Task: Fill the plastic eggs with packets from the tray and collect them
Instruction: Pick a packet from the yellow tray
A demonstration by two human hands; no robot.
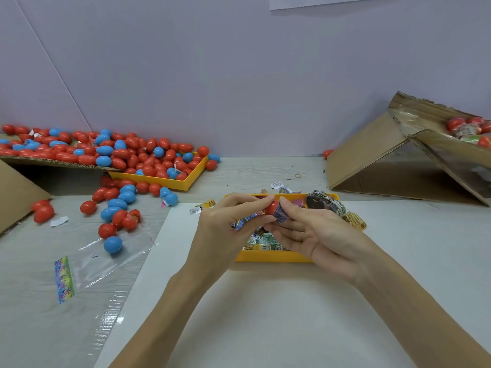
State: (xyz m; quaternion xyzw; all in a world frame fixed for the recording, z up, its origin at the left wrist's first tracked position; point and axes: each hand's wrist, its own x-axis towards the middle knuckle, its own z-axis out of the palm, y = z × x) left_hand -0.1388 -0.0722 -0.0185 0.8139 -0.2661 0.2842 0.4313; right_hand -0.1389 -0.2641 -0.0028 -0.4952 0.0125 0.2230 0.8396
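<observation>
Over the yellow packet tray both my hands meet around one red plastic egg. My left hand pinches the egg from the left, and a bluish packet sticks out under its fingers. My right hand pinches a purple packet against the egg's right side. Whether the egg is whole or a half is hidden by my fingers. Several printed packets lie in the tray beneath my hands.
Several red and blue eggs spill from a cardboard flap and a second yellow tray at the left. A clear plastic bag lies on the table. A tilted cardboard box holding eggs stands at the right.
</observation>
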